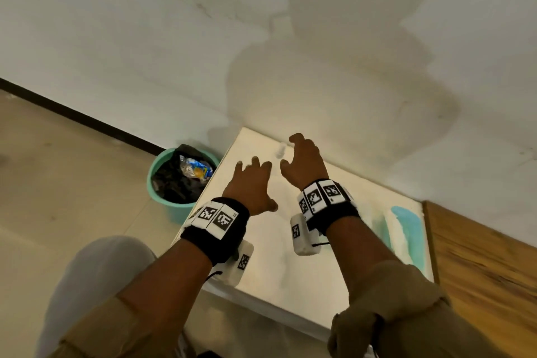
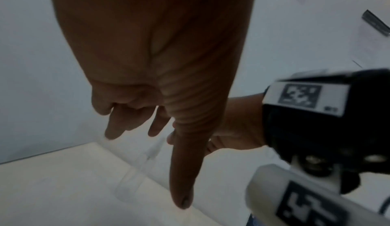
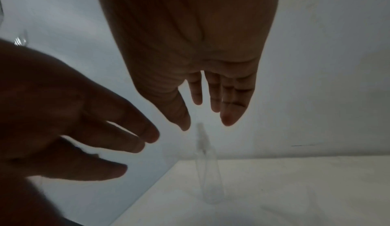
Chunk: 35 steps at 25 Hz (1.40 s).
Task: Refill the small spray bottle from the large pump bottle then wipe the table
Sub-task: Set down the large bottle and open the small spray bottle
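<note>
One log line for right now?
left hand open | right hand open, above small clear plastic spray bottle | bottle upright, ungripped

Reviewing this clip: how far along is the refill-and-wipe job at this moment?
Nothing looks done yet. The small clear spray bottle stands upright on the white table, apparently empty and ungripped. In hand: both the right hand and left hand reach toward it, fingers open, holding nothing. Left: the refill and wiping. A blue-and-white cloth lies at the table's right edge; the pump bottle is not identifiable.
</note>
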Each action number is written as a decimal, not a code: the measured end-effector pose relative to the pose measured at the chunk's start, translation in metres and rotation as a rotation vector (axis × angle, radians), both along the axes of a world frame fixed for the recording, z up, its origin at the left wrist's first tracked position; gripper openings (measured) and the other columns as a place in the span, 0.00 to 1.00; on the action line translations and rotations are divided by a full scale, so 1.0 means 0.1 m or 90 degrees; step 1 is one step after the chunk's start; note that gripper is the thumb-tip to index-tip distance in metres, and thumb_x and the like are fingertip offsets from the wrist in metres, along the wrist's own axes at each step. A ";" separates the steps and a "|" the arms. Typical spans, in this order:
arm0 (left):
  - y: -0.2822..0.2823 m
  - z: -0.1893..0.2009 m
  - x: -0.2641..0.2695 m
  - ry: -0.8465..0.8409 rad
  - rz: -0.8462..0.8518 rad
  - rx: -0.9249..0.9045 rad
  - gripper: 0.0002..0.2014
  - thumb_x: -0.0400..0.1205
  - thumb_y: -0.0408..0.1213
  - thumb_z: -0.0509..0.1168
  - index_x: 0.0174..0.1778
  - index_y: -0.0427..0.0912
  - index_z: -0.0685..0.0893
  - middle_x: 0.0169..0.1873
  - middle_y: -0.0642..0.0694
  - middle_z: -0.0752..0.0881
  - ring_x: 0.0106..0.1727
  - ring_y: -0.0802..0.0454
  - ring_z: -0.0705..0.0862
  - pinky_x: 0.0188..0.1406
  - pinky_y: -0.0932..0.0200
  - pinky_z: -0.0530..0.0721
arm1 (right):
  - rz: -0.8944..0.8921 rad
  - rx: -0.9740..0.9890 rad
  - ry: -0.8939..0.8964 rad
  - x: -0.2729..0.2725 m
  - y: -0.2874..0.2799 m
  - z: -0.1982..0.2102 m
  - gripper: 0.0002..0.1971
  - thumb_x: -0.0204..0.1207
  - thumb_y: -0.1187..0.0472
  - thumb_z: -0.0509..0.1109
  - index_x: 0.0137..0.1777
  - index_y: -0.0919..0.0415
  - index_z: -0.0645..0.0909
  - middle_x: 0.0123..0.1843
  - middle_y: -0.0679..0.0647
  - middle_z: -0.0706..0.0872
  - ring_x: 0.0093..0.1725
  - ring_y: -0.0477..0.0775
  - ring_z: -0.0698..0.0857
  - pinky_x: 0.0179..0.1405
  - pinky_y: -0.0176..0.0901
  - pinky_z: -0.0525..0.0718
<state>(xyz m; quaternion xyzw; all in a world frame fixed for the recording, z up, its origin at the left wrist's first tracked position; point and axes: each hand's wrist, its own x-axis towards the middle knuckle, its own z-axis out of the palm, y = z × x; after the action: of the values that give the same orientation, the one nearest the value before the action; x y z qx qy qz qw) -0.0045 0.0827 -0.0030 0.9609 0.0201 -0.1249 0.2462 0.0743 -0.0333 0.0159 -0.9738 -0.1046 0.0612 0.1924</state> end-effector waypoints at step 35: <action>-0.17 -0.18 -0.03 -0.016 -0.097 -0.078 0.10 0.68 0.47 0.78 0.42 0.51 0.87 0.36 0.52 0.86 0.40 0.51 0.85 0.42 0.56 0.83 | -0.167 0.133 -0.003 -0.98 -0.32 -0.32 0.15 0.75 0.46 0.68 0.47 0.59 0.78 0.44 0.51 0.85 0.45 0.54 0.84 0.42 0.46 0.81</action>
<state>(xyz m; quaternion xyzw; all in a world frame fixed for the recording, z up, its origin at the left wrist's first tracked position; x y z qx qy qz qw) -0.0075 0.0662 -0.0206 0.9442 -0.0640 -0.1325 0.2946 -0.0240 -0.0649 -0.0157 -0.9540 0.0169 0.0222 0.2985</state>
